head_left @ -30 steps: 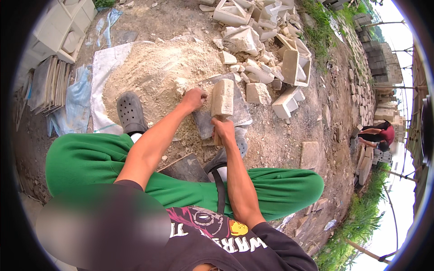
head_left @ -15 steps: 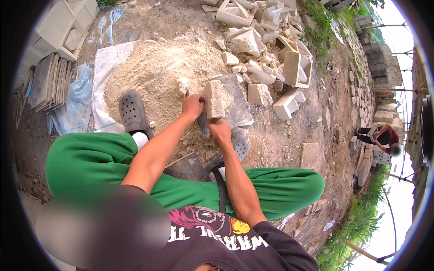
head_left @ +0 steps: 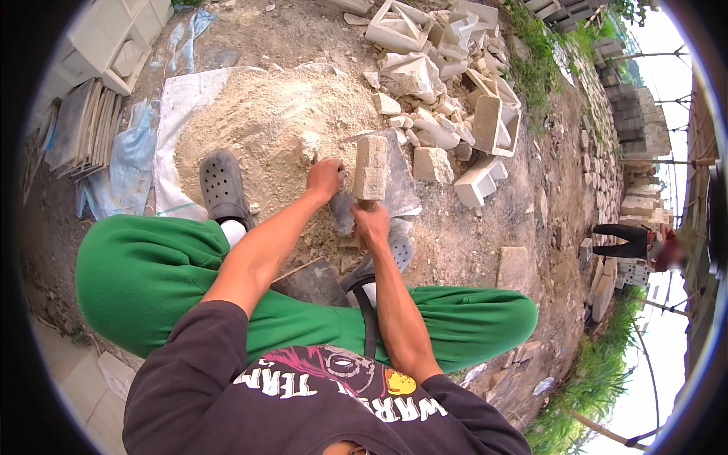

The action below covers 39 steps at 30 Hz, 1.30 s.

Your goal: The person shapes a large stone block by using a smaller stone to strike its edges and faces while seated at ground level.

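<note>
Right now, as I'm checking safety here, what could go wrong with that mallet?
The left hand appears close beside the mallet, so a stray blow might catch it. The right hand, bare too, grips the mallet close to the right grey clog in this view; if that grip slipped, the mallet could land there.
</note>
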Available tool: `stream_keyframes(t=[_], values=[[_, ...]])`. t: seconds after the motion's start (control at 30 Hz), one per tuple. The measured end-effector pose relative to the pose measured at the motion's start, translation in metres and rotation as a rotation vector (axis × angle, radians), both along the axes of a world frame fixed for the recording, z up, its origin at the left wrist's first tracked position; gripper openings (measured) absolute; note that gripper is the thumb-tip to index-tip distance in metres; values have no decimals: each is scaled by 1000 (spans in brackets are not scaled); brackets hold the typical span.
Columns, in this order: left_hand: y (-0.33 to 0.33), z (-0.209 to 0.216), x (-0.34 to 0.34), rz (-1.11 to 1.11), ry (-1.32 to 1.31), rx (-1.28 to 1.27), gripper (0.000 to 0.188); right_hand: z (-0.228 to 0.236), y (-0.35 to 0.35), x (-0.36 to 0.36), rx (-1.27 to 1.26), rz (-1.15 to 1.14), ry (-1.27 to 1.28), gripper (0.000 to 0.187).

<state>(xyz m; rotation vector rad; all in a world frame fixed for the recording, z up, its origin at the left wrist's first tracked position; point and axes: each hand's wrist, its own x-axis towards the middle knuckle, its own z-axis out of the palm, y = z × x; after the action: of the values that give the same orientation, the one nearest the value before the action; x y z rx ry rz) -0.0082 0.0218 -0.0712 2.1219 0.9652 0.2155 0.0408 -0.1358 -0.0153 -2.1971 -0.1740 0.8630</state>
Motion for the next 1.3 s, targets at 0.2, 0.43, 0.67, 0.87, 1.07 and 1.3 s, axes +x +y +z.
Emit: stream_keyframes(t=[0.2, 0.43, 0.67, 0.87, 1.07, 1.3], values=[[17, 0, 3, -43, -65, 36, 15, 14, 9, -4, 74, 37, -45, 23], [42, 14, 12, -49, -70, 461, 22, -36, -2, -9, 0, 132, -163, 24], [37, 12, 19, -172, 62, 552, 19, -46, -10, -1, -68, 139, -114, 26], [41, 4, 21, -276, 169, 607, 16, 2, -8, -1, 32, -68, 52, 26], [36, 1, 30, -259, 156, 492, 13, 2, -13, 11, 79, -136, 105, 29], [24, 5, 21, -326, 92, 385, 13, -2, -13, 9, 75, -94, 106, 31]])
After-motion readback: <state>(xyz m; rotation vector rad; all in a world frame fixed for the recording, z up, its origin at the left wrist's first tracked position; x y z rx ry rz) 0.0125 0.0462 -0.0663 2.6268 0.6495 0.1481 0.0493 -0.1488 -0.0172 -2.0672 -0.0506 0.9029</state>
